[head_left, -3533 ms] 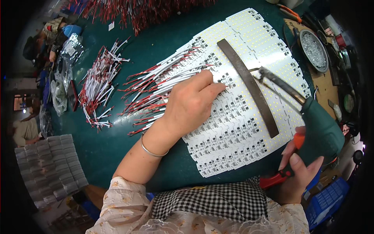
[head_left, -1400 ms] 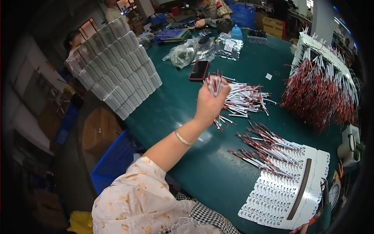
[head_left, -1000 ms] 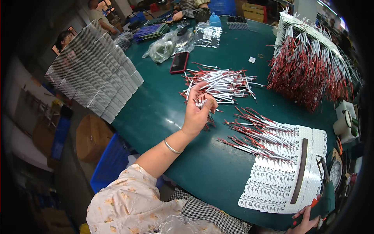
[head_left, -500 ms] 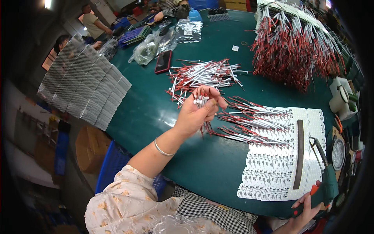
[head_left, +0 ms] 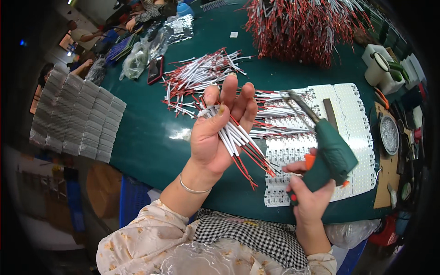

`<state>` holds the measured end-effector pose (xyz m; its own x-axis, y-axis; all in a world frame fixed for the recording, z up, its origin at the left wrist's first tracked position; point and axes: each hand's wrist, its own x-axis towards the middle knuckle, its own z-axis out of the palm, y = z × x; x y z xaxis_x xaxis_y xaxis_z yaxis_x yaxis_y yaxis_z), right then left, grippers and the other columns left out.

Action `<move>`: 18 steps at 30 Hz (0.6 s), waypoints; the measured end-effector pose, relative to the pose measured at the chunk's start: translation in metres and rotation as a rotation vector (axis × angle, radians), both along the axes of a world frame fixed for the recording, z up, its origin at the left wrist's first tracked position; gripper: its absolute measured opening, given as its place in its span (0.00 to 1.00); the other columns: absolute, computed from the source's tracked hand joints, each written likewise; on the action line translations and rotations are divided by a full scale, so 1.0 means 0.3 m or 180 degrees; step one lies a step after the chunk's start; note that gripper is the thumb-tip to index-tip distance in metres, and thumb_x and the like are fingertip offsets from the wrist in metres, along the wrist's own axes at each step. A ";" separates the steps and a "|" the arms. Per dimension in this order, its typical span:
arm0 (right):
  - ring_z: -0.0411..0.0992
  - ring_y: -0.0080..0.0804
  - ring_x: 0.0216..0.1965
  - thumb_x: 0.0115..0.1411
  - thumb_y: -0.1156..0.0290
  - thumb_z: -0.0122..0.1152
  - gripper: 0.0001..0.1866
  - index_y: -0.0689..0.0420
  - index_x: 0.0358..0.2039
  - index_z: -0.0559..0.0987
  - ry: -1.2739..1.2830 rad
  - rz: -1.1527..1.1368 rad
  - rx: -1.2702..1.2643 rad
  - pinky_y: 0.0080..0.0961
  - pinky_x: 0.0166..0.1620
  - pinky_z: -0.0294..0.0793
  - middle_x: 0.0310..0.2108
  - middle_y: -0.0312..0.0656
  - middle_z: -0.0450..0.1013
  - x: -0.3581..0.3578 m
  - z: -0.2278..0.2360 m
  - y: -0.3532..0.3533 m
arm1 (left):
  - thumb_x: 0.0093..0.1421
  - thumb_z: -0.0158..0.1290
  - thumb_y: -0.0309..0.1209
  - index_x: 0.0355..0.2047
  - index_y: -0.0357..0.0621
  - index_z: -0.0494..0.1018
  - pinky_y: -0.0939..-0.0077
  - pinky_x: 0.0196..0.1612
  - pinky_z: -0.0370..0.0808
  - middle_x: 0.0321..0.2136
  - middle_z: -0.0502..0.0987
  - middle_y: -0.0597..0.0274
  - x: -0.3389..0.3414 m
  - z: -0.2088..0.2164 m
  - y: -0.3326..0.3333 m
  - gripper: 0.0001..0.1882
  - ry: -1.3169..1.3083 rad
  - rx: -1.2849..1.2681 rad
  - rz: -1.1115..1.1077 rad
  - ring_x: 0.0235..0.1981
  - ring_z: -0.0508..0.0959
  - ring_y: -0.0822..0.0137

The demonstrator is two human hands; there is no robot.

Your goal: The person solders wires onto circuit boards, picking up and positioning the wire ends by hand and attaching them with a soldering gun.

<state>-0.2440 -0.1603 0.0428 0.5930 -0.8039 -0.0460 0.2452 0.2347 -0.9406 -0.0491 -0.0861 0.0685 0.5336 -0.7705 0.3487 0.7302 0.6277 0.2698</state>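
Observation:
My left hand is raised palm up over the near middle of the table, thumb and fingers closed on a bundle of wires. These have white sleeves and red and black ends that point down to the right. My right hand grips a green soldering gun with an orange trigger, its tip pointing up and to the left. Beneath the gun lies a sheet of white circuit boards. Rows of similar wires lie at its upper left part. A dark bar rests on the boards, partly hidden.
A loose wire pile lies beyond my left hand. A big hanging mass of wires stands at the back. Stacked grey panels are at the left, near a phone. A round dish and tools sit far right.
My right hand has lifted the soldering gun from the lower right to above the boards. My left hand has turned palm up with the wire bundle. The whole view has shifted.

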 end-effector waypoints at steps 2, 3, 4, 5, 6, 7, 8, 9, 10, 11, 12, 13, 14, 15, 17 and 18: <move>0.76 0.34 0.32 0.50 0.84 0.61 0.32 0.66 0.56 0.60 -0.0187 0.0227 0.0209 0.21 0.27 0.74 0.34 0.52 0.75 0.013 -0.013 0.028 | 0.62 0.46 0.18 0.32 0.53 0.63 0.63 0.63 0.65 0.55 0.72 0.65 -0.012 -0.016 -0.012 0.11 0.0018 -0.0051 -0.0047 0.61 0.64 0.56; 0.75 0.32 0.30 0.50 0.84 0.61 0.32 0.66 0.55 0.61 -0.0181 0.0206 0.0253 0.21 0.26 0.74 0.36 0.52 0.74 0.019 -0.019 0.043 | 0.61 0.47 0.17 0.31 0.53 0.64 0.63 0.63 0.64 0.54 0.73 0.66 -0.022 -0.027 -0.020 0.12 -0.0100 -0.0128 -0.0094 0.61 0.64 0.58; 0.75 0.32 0.30 0.50 0.84 0.61 0.32 0.66 0.55 0.61 -0.0297 0.0318 0.0251 0.21 0.26 0.74 0.36 0.52 0.74 0.020 -0.022 0.054 | 0.60 0.48 0.16 0.31 0.54 0.64 0.63 0.63 0.63 0.52 0.74 0.68 -0.023 -0.033 -0.023 0.13 -0.0176 -0.0093 -0.0051 0.60 0.65 0.60; 0.75 0.31 0.28 0.50 0.84 0.61 0.32 0.65 0.55 0.62 -0.0199 0.0172 0.0463 0.21 0.25 0.74 0.35 0.50 0.74 0.020 -0.023 0.063 | 0.60 0.49 0.17 0.30 0.53 0.64 0.61 0.63 0.63 0.52 0.74 0.65 -0.029 -0.036 -0.025 0.12 -0.0324 -0.0125 -0.0182 0.60 0.66 0.58; 0.74 0.29 0.26 0.50 0.83 0.62 0.32 0.64 0.55 0.62 -0.0147 0.0052 0.0684 0.20 0.23 0.73 0.35 0.47 0.73 0.021 -0.026 0.068 | 0.60 0.49 0.18 0.30 0.53 0.64 0.60 0.63 0.63 0.53 0.74 0.63 -0.041 -0.039 -0.022 0.12 -0.0317 0.0025 -0.0200 0.59 0.67 0.56; 0.73 0.28 0.25 0.50 0.83 0.62 0.32 0.63 0.56 0.62 -0.0162 -0.0102 0.0601 0.20 0.23 0.72 0.34 0.44 0.72 0.022 -0.027 0.070 | 0.60 0.50 0.19 0.30 0.52 0.63 0.59 0.62 0.63 0.53 0.74 0.60 -0.051 -0.038 -0.019 0.10 -0.0471 0.0020 -0.0218 0.58 0.68 0.55; 0.72 0.27 0.24 0.50 0.83 0.62 0.32 0.62 0.56 0.62 -0.0223 -0.0280 0.0535 0.19 0.22 0.72 0.32 0.41 0.71 0.023 -0.030 0.067 | 0.61 0.50 0.20 0.30 0.51 0.63 0.58 0.62 0.63 0.53 0.73 0.57 -0.059 -0.035 -0.015 0.10 -0.0532 0.0072 -0.0208 0.57 0.69 0.53; 0.71 0.26 0.24 0.51 0.83 0.61 0.32 0.61 0.56 0.62 -0.0119 -0.0325 0.0412 0.18 0.22 0.71 0.31 0.39 0.69 0.023 -0.033 0.058 | 0.62 0.49 0.20 0.31 0.50 0.62 0.58 0.62 0.65 0.53 0.72 0.54 -0.064 -0.028 -0.010 0.09 -0.0530 0.0025 -0.0271 0.57 0.69 0.53; 0.70 0.24 0.23 0.52 0.83 0.61 0.31 0.59 0.57 0.62 0.0003 -0.0408 0.0281 0.17 0.22 0.70 0.29 0.37 0.68 0.020 -0.035 0.047 | 0.62 0.48 0.21 0.32 0.49 0.61 0.59 0.61 0.66 0.53 0.72 0.51 -0.065 -0.019 -0.005 0.08 -0.0524 -0.0079 -0.0363 0.57 0.70 0.52; 0.69 0.23 0.23 0.52 0.83 0.60 0.31 0.59 0.57 0.62 -0.0005 -0.0440 0.0181 0.17 0.22 0.70 0.29 0.37 0.68 0.015 -0.038 0.034 | 0.63 0.48 0.22 0.34 0.48 0.64 0.59 0.60 0.67 0.55 0.70 0.50 -0.058 -0.008 0.005 0.06 -0.0558 -0.0026 -0.0370 0.57 0.70 0.52; 0.69 0.22 0.23 0.53 0.83 0.59 0.31 0.59 0.57 0.62 -0.0001 -0.0500 0.0082 0.17 0.22 0.69 0.29 0.37 0.68 0.007 -0.041 0.021 | 0.64 0.47 0.22 0.41 0.45 0.66 0.59 0.60 0.67 0.55 0.70 0.50 -0.051 0.005 0.012 0.06 -0.0525 -0.0061 -0.0323 0.57 0.70 0.53; 0.68 0.21 0.23 0.53 0.83 0.59 0.31 0.59 0.58 0.62 0.0062 -0.0597 0.0073 0.16 0.22 0.69 0.29 0.36 0.67 -0.004 -0.045 0.011 | 0.64 0.47 0.23 0.41 0.47 0.67 0.58 0.57 0.69 0.54 0.71 0.51 -0.040 0.018 0.020 0.07 -0.0481 0.0349 0.0007 0.56 0.71 0.53; 0.68 0.21 0.23 0.54 0.82 0.59 0.31 0.60 0.58 0.61 0.0086 -0.0603 -0.0063 0.16 0.22 0.68 0.28 0.36 0.67 -0.017 -0.047 -0.003 | 0.64 0.47 0.23 0.41 0.48 0.69 0.57 0.54 0.71 0.53 0.72 0.51 -0.031 0.032 0.033 0.07 -0.0506 0.0755 0.0293 0.54 0.72 0.54; 0.68 0.21 0.24 0.53 0.83 0.59 0.30 0.61 0.57 0.63 0.0255 -0.0498 -0.0154 0.16 0.24 0.69 0.28 0.36 0.68 -0.036 -0.049 -0.016 | 0.64 0.47 0.23 0.41 0.48 0.69 0.57 0.54 0.71 0.53 0.72 0.51 -0.023 0.044 0.054 0.07 -0.0490 0.0648 0.0330 0.54 0.72 0.54; 0.69 0.21 0.25 0.53 0.83 0.60 0.29 0.62 0.56 0.64 0.0430 -0.0400 -0.0252 0.17 0.26 0.70 0.28 0.36 0.69 -0.068 -0.052 -0.031 | 0.61 0.49 0.23 0.40 0.44 0.71 0.65 0.41 0.76 0.52 0.72 0.49 -0.019 0.064 0.094 0.07 -0.3104 0.1885 0.2524 0.47 0.75 0.57; 0.70 0.26 0.28 0.52 0.86 0.60 0.27 0.68 0.53 0.66 0.0487 -0.0269 -0.0703 0.21 0.32 0.73 0.35 0.42 0.70 -0.080 -0.054 -0.033 | 0.61 0.49 0.23 0.40 0.44 0.71 0.65 0.41 0.76 0.52 0.72 0.49 -0.031 0.066 0.095 0.07 -0.3166 0.1870 0.2446 0.47 0.75 0.57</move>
